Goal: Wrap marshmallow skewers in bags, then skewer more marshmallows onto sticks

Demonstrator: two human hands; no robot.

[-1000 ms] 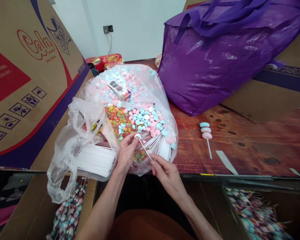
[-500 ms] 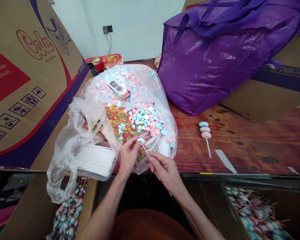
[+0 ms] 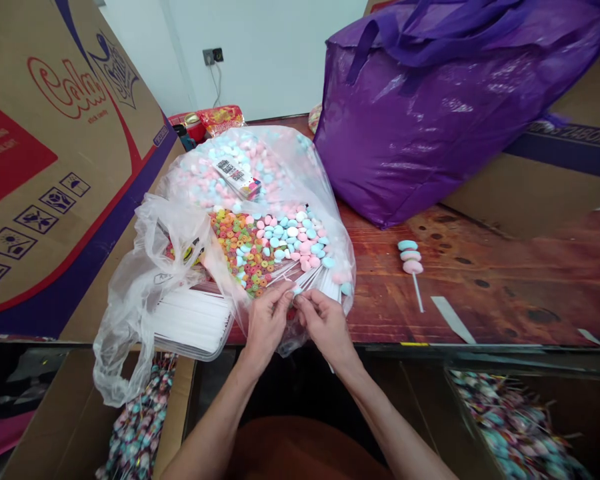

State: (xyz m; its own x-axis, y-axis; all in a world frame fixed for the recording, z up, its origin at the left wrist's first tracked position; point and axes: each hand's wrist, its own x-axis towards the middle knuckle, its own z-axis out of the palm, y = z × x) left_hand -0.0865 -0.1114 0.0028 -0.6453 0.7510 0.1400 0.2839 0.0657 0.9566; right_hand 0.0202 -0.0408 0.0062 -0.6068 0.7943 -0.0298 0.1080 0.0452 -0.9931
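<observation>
A pale blue-and-white marshmallow [image 3: 297, 291] is pinched between the thumb and fingers of my left hand [image 3: 269, 316]. My right hand [image 3: 325, 325] is closed close against it, its fingertips gripping a white stick that is mostly hidden now. Below the right palm a thin white end [image 3: 331, 367] pokes out. Just beyond my hands, a clear plastic bag [image 3: 347, 247] holds pink, blue and white marshmallows [image 3: 300, 233], colourful ring candies [image 3: 237, 243] and loose white sticks [image 3: 320, 279]. To the right, a finished-looking marshmallow skewer [image 3: 411, 260] lies on the table.
A tub of white sticks [image 3: 193, 323] sits at the table edge by a crumpled plastic bag [image 3: 125, 320]. A purple bag [image 3: 420, 127] and a large carton [image 3: 55, 167] flank the table [image 3: 505, 287]. Boxes of wrapped skewers [image 3: 510, 420] stand below.
My hands have come together, and the right fingertips have moved up the stick to the marshmallow. The stick between them is now hidden.
</observation>
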